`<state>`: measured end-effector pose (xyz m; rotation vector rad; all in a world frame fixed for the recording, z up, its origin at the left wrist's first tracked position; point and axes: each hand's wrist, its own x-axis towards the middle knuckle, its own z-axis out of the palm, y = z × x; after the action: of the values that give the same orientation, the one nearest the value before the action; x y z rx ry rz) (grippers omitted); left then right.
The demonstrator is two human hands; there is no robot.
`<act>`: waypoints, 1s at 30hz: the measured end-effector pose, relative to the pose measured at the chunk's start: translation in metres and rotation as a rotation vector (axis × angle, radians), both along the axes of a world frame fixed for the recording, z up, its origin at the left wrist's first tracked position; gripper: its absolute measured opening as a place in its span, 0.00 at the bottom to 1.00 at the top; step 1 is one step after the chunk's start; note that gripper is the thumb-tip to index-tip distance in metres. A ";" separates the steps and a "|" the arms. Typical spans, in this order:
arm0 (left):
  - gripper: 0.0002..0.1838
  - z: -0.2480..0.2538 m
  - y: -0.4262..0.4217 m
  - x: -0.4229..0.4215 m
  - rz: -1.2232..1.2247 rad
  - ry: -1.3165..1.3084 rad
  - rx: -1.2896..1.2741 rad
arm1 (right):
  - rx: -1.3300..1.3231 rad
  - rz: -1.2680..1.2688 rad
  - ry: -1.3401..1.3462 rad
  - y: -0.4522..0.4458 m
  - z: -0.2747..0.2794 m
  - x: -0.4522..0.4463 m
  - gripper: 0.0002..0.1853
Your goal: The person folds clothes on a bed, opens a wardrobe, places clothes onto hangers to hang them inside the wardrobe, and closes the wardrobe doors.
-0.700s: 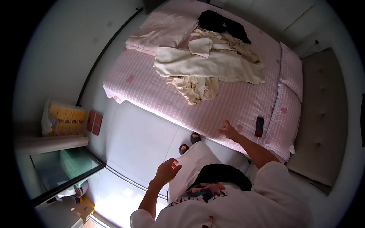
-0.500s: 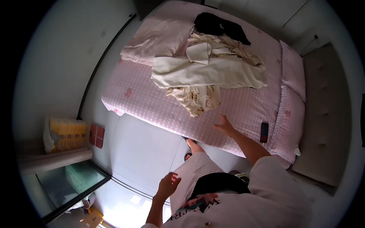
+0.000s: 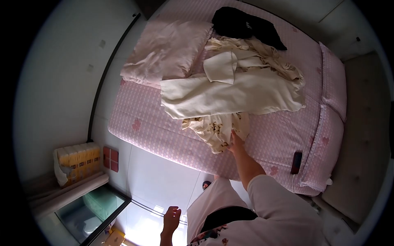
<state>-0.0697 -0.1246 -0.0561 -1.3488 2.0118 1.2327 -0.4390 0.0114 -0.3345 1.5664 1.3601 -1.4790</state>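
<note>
I see the right hand [image 3: 236, 144] at the patterned cloth [image 3: 214, 129], its grip unclear, and the left hand's [image 3: 172, 216] fingers [image 3: 175, 210] loosely curled.

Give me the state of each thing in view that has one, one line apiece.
Cream cloth: spread out, one part folded over
Patterned cloth: rumpled, partly under the cream cloth
Right hand: at the patterned cloth, grip unclear
Left hand: empty, loosely curled
Black cloth: bunched
Pink quilt: folded
Phone: lying flat, on or off unclear
Pillows: lying flat
Yellow packs: in a row
</note>
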 end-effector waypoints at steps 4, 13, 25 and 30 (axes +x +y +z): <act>0.15 -0.004 -0.005 -0.008 -0.041 -0.064 -0.037 | -0.210 -0.140 0.074 -0.006 -0.051 -0.013 0.30; 0.16 -0.020 -0.007 -0.022 -0.085 -0.152 0.072 | 0.103 0.481 0.115 0.032 -0.163 -0.017 0.26; 0.15 -0.040 -0.023 -0.014 -0.106 -0.141 0.086 | -0.062 0.262 0.235 0.002 -0.163 -0.090 0.21; 0.16 -0.041 -0.037 -0.005 -0.130 -0.126 0.067 | -0.285 -0.204 0.401 -0.055 -0.032 -0.133 0.20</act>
<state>-0.0749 -0.1614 -0.0967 -1.2134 1.9212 1.1186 -0.5725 -0.0438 -0.3665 1.3008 1.1494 -2.0965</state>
